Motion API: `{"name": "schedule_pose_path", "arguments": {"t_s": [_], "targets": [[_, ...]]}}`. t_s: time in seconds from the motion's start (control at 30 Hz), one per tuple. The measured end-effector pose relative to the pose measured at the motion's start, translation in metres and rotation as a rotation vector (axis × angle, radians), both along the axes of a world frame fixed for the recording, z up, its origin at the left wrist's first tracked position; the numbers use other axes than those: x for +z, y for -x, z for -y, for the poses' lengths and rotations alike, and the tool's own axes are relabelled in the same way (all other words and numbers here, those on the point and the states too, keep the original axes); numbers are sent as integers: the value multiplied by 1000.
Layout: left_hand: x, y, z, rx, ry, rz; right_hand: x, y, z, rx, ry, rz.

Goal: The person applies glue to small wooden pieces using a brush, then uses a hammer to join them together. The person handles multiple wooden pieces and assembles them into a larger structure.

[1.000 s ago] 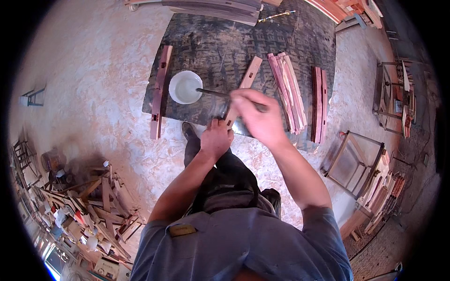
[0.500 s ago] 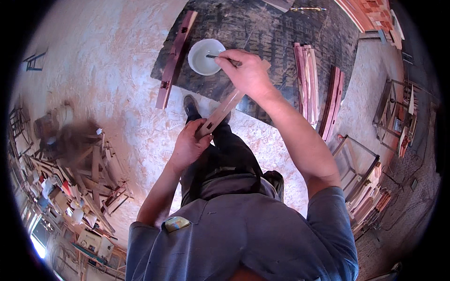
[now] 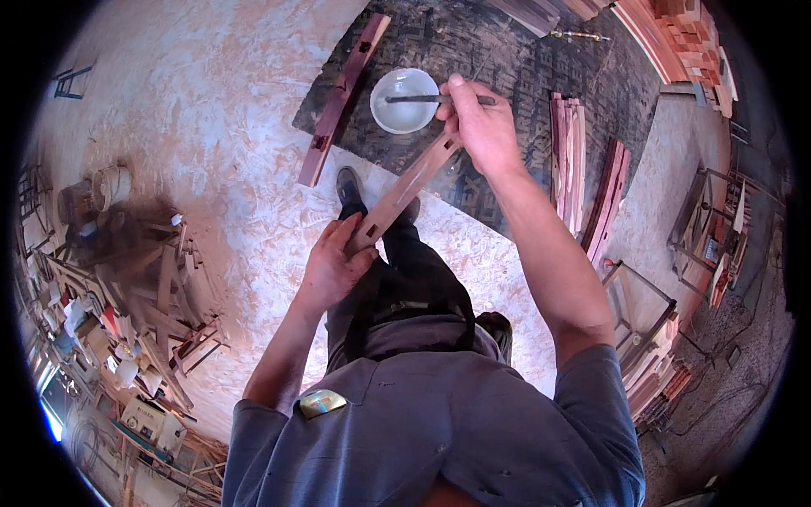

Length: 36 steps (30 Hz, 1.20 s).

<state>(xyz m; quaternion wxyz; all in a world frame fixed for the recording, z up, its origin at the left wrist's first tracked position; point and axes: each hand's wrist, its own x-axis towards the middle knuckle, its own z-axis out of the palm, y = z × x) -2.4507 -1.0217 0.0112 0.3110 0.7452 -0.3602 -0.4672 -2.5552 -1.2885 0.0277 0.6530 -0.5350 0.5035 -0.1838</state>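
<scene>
My left hand point(image 3: 336, 266) is closed around the near end of a slim wooden rail point(image 3: 407, 194) with small rectangular mortises. The rail slants away to the right, and its far end passes beneath my right hand point(image 3: 483, 125). That hand pinches a thin dark stick point(image 3: 418, 99) between thumb and fingers. The stick lies level across the view, with its tip over or in a white bowl point(image 3: 378, 115). Pale whitish liquid, perhaps glue, shows in the bowl. Whether the tip touches the liquid cannot be told.
Beneath the bowl is a dark printed sheet point(image 3: 359, 145). A reddish mortised rail point(image 3: 342, 101) lies left of the bowl; light and reddish strips point(image 3: 568, 160) and darker rails point(image 3: 606, 198) lie right. Stacked wood point(image 3: 676, 38) fills the far right corner. Cluttered wood scraps point(image 3: 169, 296) lie left.
My right hand has turned, bringing the stick nearly level and showing more of it. The rail's far mortise has come into view. The whole scene has shifted slightly right.
</scene>
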Motion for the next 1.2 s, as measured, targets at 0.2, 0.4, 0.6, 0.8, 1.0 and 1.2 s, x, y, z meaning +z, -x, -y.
{"name": "schedule_pose_path", "arguments": {"t_s": [0.2,0.4,0.6,0.8,1.0,1.2], "targets": [[-6,-8,-2,-52,-80,-46,1,2,12,-152,-212,80],[-2,-13,-6,53,-182,-271,12,50,33,-303,-442,419],[-13,-10,-14,70,-112,-265,15,112,23,-278,-458,388],[-17,-11,-14,58,-161,-231,-11,134,13,-242,-434,233],[-20,-14,-14,51,-200,-231,-20,131,14,-172,-394,189],[-25,-9,-18,66,-147,-213,-13,130,17,-108,-314,76]]}}
